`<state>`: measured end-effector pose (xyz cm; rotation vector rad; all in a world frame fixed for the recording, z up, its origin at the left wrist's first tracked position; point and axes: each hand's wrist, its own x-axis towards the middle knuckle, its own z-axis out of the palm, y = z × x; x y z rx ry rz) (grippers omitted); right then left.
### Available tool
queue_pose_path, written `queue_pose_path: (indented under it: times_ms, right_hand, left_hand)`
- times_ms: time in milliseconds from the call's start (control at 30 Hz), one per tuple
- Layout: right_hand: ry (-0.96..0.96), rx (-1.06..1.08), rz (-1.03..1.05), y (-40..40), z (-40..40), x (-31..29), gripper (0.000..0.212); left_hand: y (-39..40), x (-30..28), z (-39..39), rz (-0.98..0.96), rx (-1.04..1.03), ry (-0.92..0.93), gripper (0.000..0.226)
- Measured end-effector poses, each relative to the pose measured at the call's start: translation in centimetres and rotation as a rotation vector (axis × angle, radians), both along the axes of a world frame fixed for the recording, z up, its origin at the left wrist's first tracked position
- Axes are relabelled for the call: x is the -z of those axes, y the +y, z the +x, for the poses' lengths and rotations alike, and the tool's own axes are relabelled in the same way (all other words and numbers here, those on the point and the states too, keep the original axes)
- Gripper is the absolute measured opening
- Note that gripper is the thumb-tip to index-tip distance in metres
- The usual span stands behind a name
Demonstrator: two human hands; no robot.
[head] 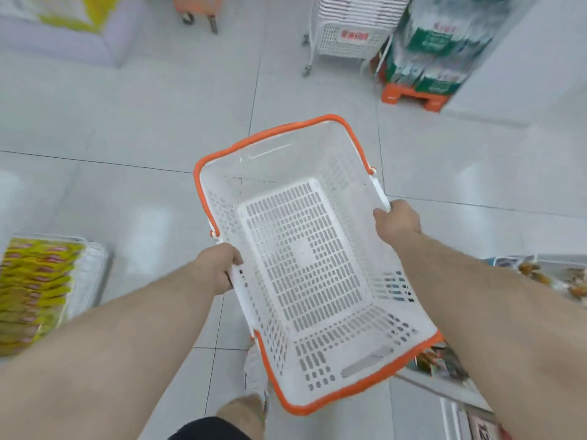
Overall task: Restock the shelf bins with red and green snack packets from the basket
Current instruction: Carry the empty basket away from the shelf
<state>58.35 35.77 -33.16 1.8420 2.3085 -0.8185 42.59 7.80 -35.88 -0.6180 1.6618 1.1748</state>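
A white plastic basket (279, 144) with an orange rim hangs in the air over the tiled floor, and nothing lies inside it. My left hand (219, 268) grips the white handle on its left side. My right hand (398, 220) grips the white handle on its right side. No red or green snack packets show in the basket. A shelf bin (92, 271) at the lower left holds several yellow packets (35, 290).
A stack of white baskets on a wheeled stand (349, 39) is at the top. Beside it, packs of bottles (444, 49) sit on an orange pallet (413, 98). Shelves with goods (546, 277) lie at the right. An orange cart (200, 7) stands at the top centre.
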Motion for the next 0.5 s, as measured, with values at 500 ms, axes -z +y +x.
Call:
queue_pose_path:
  times_ms: [500]
  right_hand:
    - [-0.183, -1.039, -0.186, 0.0, -21.8, -12.5, 0.067]
  left_hand:
    - [15.2, -16.0, -12.0, 0.265, -0.472, 0.179, 0.028]
